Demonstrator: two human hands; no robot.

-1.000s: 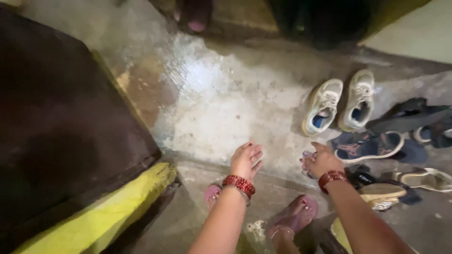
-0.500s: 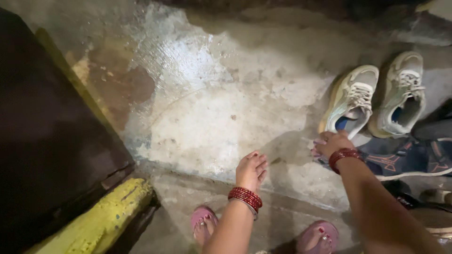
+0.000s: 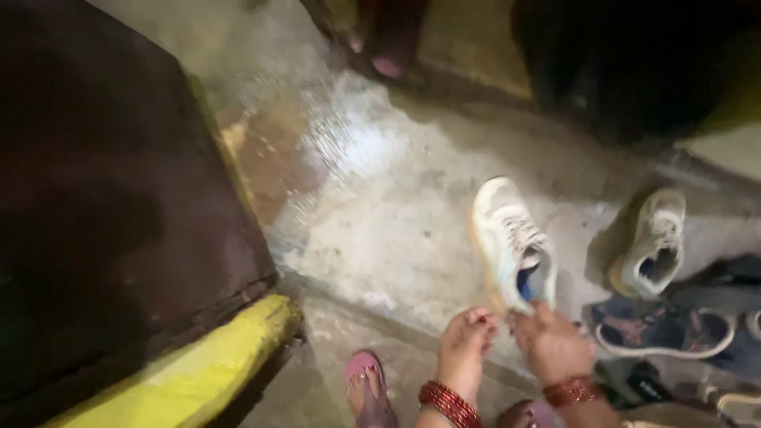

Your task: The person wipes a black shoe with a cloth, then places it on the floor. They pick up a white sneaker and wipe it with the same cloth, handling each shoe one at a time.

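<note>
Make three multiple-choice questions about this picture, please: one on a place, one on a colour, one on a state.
1. Where does the second pale sneaker lie?
A. right of the held sneaker
B. on the yellow curb
C. in the left hand

2. What colour are the bangles on the wrists?
A. green
B. red
C. white

3. What is the state of the white sneaker by the right hand?
A. gripped at the heel
B. lying untouched
C. worn on a foot

Answers: 1 A, it sits on the floor, apart, to the right. 2 B, both wrists show red bands. 3 A, the fingers close on its heel end.

The right hand (image 3: 551,342) hides the blurred white sneaker's (image 3: 511,242) heel.
</note>
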